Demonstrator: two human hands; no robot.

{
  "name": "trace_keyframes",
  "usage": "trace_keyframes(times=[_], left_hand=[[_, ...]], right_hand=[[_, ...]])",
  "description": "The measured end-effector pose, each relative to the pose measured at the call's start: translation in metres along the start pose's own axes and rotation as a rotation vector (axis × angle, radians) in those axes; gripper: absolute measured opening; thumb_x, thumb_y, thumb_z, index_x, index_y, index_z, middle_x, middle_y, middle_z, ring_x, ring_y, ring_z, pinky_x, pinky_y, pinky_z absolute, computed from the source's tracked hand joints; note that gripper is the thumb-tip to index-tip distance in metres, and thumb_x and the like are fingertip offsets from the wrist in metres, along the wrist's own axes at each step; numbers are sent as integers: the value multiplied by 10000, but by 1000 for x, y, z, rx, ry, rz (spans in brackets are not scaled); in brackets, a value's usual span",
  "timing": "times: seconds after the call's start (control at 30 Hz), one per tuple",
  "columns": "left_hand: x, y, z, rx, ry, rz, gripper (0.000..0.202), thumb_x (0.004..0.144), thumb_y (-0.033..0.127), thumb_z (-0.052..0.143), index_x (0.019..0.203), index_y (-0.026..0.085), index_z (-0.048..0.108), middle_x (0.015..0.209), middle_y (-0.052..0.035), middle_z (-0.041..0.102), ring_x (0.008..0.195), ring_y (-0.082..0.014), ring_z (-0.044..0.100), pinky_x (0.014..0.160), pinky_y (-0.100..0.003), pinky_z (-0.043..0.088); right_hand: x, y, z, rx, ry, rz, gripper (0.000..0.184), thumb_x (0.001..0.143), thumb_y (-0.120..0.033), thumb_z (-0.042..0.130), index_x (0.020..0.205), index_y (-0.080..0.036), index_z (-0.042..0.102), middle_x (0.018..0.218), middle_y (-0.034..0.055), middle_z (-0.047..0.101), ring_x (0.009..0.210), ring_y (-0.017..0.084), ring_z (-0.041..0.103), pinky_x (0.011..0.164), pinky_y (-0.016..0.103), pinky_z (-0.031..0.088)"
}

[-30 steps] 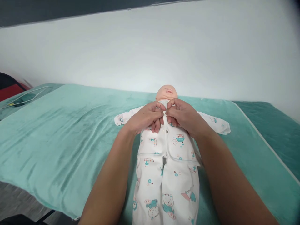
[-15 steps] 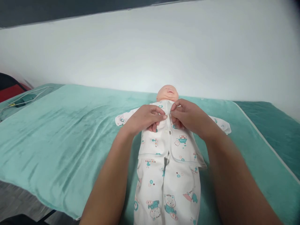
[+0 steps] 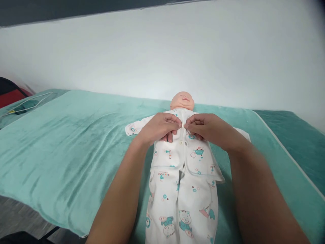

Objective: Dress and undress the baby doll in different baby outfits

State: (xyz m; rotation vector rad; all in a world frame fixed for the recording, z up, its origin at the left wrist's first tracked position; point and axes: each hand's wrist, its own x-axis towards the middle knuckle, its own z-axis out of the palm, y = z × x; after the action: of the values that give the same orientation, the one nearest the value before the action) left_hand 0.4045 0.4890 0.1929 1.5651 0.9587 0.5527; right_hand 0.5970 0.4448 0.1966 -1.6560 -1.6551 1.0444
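Note:
A baby doll [image 3: 182,100] lies on its back, dressed in a white printed jacket [image 3: 169,154] and matching trousers [image 3: 185,203]. My left hand [image 3: 165,126] pinches the jacket's front edge at the chest, fingers curled. Opposite it, my right hand [image 3: 200,125] pinches the other front edge, its thumb and forefinger close to the left fingertips. Whatever small fastening lies between the fingertips is mostly hidden. Lower on the front, a button [image 3: 181,143] shows beside the opening, and below it the jacket edges part slightly.
A light green blanket [image 3: 76,145] covers the bed under the doll, with a darker green cover [image 3: 289,132] at the right. Behind stands a white wall [image 3: 152,51]. At the far left are a red and black chair [image 3: 11,96] and a thin pale cord [image 3: 38,98].
My right hand has moved down and flattened its wrist, bringing its fingertips level with the left ones at the jacket's opening. The left hand has barely shifted.

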Motion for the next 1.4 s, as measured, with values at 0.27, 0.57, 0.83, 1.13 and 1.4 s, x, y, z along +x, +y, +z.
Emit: trace_keyframes(times=[0.27, 0.57, 0.83, 1.13, 1.4], left_hand=[[4, -5, 0, -44, 2, 4, 69, 773, 234, 623, 796, 171, 641, 591, 32, 549, 424, -53, 510, 374, -180, 300], [-1, 1, 1, -15, 24, 17, 249, 760, 394, 717, 817, 155, 671, 709, -13, 657, 500, -70, 576, 429, -186, 399], [-5, 8, 7, 4, 72, -11, 96, 735, 222, 655, 812, 168, 635, 580, 17, 604, 495, -80, 559, 439, -184, 388], [-1, 7, 7, 69, 74, -30, 117, 659, 148, 571, 588, 183, 485, 515, 50, 382, 430, -41, 365, 421, -210, 245], [0, 2, -2, -80, -100, -4, 271, 743, 200, 574, 550, 184, 384, 511, 54, 329, 413, -28, 274, 425, -222, 201]], right_hand=[[0, 2, -2, 133, -49, -14, 76, 788, -252, 586, 745, -196, 612, 688, -17, 576, 544, 72, 466, 492, 212, 355], [4, 7, -1, 120, -47, -46, 101, 793, -297, 602, 789, -198, 622, 691, -10, 580, 537, 78, 472, 488, 221, 358], [3, 3, 0, 92, -34, -53, 70, 773, -260, 585, 782, -199, 619, 638, -21, 567, 518, 79, 468, 487, 223, 348], [3, 4, 1, 104, -42, -71, 94, 779, -291, 616, 785, -197, 612, 583, -36, 525, 508, 79, 442, 485, 219, 333], [1, 3, -1, 155, -82, -95, 114, 830, -315, 591, 839, -202, 586, 724, -15, 610, 520, 68, 463, 487, 223, 339]])
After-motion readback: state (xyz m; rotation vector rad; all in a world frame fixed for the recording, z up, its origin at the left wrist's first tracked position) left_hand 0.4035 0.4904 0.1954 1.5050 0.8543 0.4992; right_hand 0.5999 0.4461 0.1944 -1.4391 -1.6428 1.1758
